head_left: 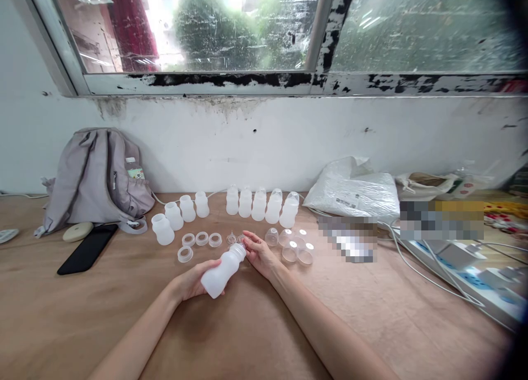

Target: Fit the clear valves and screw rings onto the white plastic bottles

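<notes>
My left hand [197,278] is wrapped round a milky white baby bottle [223,273], which tilts with its neck up to the right. At that neck, the fingers of my right hand [259,252] are pinched together; what is between them is too small to make out. Just beyond lie clear bottle nipples [231,237], partly covered by the fingers. Several translucent collar rings [202,238] are on the table left of the bottle. Right of my right hand stand several clear dome caps [290,252].
Several open bottles [164,230] stand at the back left, and several capped bottles [259,205] behind my hands. A backpack [88,174] and black phone [87,249] are left. A plastic package [352,192], cables and a power strip [474,278] occupy the right.
</notes>
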`<action>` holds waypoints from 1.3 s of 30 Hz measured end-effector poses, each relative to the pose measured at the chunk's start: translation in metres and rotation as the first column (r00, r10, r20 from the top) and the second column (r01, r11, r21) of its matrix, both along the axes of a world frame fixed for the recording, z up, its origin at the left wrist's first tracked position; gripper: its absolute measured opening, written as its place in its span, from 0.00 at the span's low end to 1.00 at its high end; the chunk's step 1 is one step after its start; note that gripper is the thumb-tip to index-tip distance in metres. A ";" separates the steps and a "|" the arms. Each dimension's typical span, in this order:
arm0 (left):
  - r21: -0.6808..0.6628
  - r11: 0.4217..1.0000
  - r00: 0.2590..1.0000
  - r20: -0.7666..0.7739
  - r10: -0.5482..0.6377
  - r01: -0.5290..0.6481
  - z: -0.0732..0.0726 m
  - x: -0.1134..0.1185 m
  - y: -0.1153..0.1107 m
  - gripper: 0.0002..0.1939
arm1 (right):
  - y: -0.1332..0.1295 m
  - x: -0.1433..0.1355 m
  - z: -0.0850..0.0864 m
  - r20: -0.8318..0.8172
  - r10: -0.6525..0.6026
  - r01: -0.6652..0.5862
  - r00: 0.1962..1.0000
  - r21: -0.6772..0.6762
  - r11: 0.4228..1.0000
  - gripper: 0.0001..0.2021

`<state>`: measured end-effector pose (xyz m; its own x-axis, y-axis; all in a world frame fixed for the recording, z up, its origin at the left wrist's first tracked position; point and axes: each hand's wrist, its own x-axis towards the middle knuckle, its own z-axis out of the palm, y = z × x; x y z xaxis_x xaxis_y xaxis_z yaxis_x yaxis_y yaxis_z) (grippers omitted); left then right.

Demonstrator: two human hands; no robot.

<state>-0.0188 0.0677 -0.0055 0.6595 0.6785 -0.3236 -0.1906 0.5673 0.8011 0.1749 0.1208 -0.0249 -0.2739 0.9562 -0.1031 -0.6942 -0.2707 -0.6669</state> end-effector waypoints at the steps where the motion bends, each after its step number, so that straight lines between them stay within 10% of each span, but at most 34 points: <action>1: 0.006 1.000 1.000 -0.002 -0.006 0.006 -0.001 -0.001 0.000 0.21 | 0.000 0.000 0.000 -0.004 -0.003 0.002 1.000 -0.001 1.000 0.15; 8: 0.142 0.987 0.994 0.073 -0.086 0.075 0.002 -0.003 0.000 0.22 | -0.001 0.002 0.003 -0.020 0.045 -0.046 0.999 -0.028 0.999 0.15; 18: 0.313 0.939 0.988 0.096 0.118 -0.143 0.008 0.002 -0.005 0.27 | -0.001 0.002 0.001 0.020 0.100 -0.100 0.995 0.005 0.995 0.15; 24: 0.741 0.568 0.819 -0.041 0.572 -0.360 0.039 -0.001 0.023 0.30 | -0.008 -0.001 0.006 0.063 0.172 -0.178 0.983 0.090 0.980 0.13; 30: 0.973 0.232 0.550 -0.191 0.813 -0.005 0.047 -0.006 0.076 0.26 | -0.010 -0.002 0.007 0.084 0.193 -0.202 0.978 0.103 0.974 0.13; 39: 0.918 0.137 0.308 -0.261 0.915 0.372 0.020 -0.007 0.115 0.21 | -0.009 -0.004 0.004 0.097 0.203 -0.216 0.974 0.148 0.965 0.13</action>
